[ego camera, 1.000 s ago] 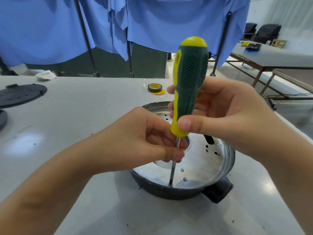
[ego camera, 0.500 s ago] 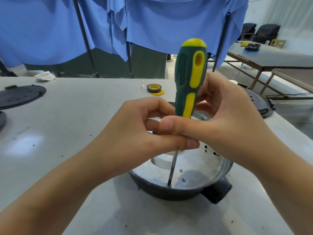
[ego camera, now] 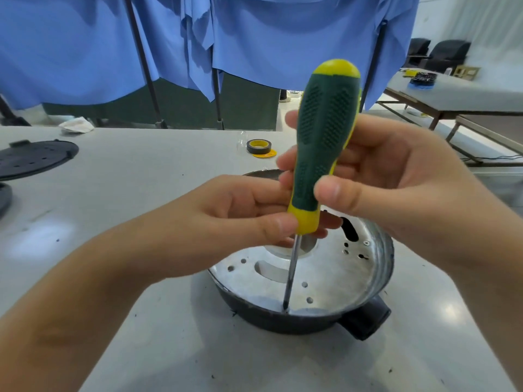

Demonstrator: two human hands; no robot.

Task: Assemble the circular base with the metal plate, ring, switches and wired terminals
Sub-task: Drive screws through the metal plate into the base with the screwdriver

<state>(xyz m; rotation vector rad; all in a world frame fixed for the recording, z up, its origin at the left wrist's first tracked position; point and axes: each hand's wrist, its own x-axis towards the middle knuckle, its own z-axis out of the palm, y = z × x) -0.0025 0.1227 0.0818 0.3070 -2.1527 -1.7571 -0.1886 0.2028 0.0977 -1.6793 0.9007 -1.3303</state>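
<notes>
Circular base (ego camera: pixel 283 321) set on the desk (ego camera: pixel 141 193) at near centre, dark outer wall toward the near side, protruding dark lug at near right. Metal plate (ego camera: pixel 334 275) seated inside the base, shiny face up, holes and slots exposed. Screwdriver (ego camera: pixel 322 142) held almost upright, leaning slightly right at the top, shaft running down to a tip planted at the near rim of the plate, judged to sit on a fastening screw there, though the screw head cannot be made out. Right hand (ego camera: pixel 396 188) wrapped on the green-and-yellow handle, grip pressed together on it with thumb across the front, judged placed so for turning torque and downward load. Left hand (ego camera: pixel 232 222) pinching the yellow collar at the bottom of the handle, fingers closed on it, judged placed so to keep the shaft steady and the tip from slipping off the screw. Tape roll (ego camera: pixel 258 146) lying far on the desk, well apart from the work; black disc (ego camera: pixel 34 158) at far left, untouched. Compared with half a second earlier: handle rotated, yellow stripe then facing the camera, now turned away with the green dimpled face forward; left fingers shifted lower, from across the handle down to the collar; tip unchanged at the near rim; base in the same spot.
</notes>
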